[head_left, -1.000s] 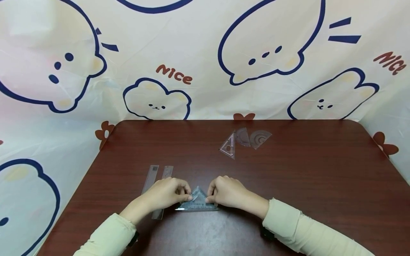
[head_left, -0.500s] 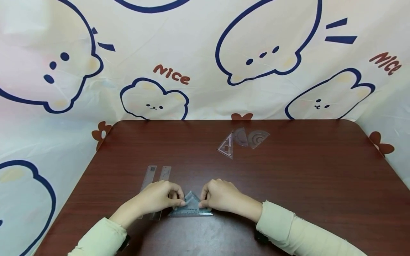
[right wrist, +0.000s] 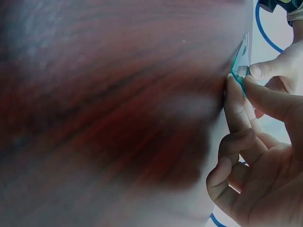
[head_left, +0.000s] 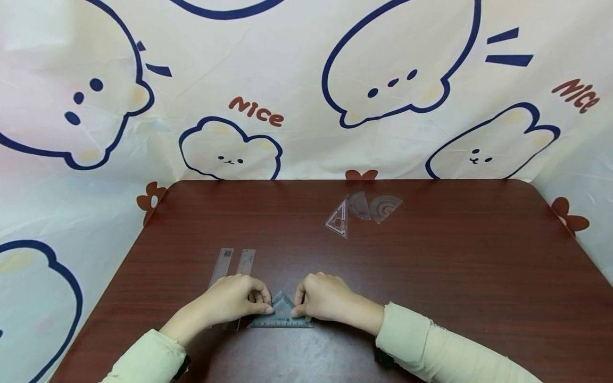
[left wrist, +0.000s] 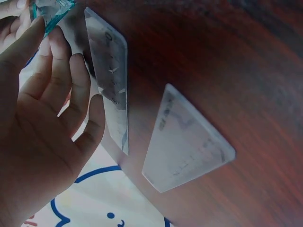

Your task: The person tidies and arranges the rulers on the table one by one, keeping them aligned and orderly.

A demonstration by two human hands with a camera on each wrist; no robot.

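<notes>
A clear bluish triangular set square (head_left: 280, 317) lies between both hands at the near part of the table, its long graduated edge towards the person. My left hand (head_left: 233, 299) pinches its left side between thumb and fingers. On its right side, thumb and bent fingers of my right hand (head_left: 332, 299) pinch the sloping edge. The right wrist view shows the teal edge of the set square (right wrist: 235, 64) between the right thumb and index finger. Two clear rulers, one (head_left: 222, 265) left of the other (head_left: 246, 260), lie partly hidden under the left hand and forearm.
Further back on the brown table (head_left: 455, 255) are a small clear set square (head_left: 339, 218) and two clear protractors, the left one (head_left: 359, 206) beside the right one (head_left: 384, 207). A cartoon-printed cloth (head_left: 306, 80) hangs behind the table's far edge and along the sides.
Both hands have moved the bluish set square towards the person and slightly left. It stays pinched at both sides. The rulers, protractors and small set square keep their places on the table.
</notes>
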